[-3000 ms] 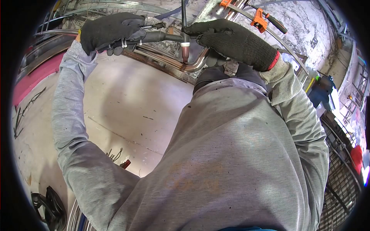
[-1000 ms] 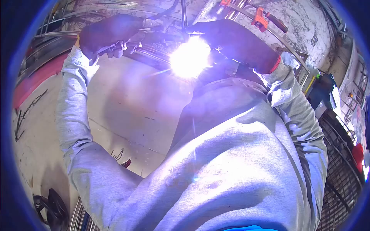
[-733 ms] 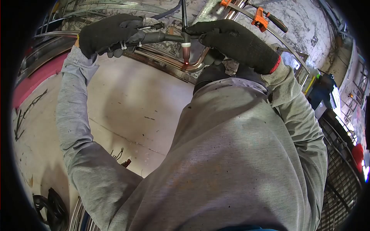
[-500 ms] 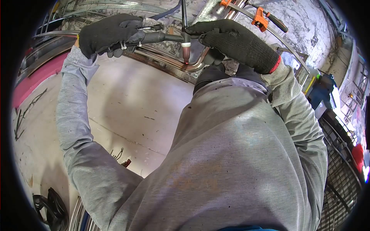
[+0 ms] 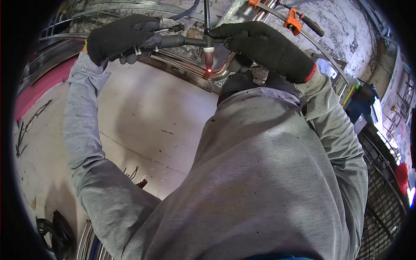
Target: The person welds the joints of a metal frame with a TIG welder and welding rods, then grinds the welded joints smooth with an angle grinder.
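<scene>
My left hand [image 5: 123, 39], in a dark work glove, is closed around the handle of a TIG welding torch [image 5: 184, 41]. The torch head stands upright, its black back cap [image 5: 207, 17] pointing up and its nozzle [image 5: 209, 58] down. Under the nozzle tip a bright red spot glows on a bent metal tube [image 5: 216, 74]. From the other side comes my right hand [image 5: 268, 50], gloved with a red cuff edge. Its forefinger and thumb reach the torch head and appear to pinch it; the other fingers are partly hidden beneath.
An orange bar clamp [image 5: 293, 24] with a dark handle crosses the upper right. Metal strips [image 5: 130, 8] lie along the top left. Below my left arm is a pale board [image 5: 151, 117] with a pink edge [image 5: 47, 89]. A wire mesh basket [image 5: 381, 186] stands at the lower right.
The red glow under the nozzle has become a brighter spot. Both hands and the torch stay almost where they were.
</scene>
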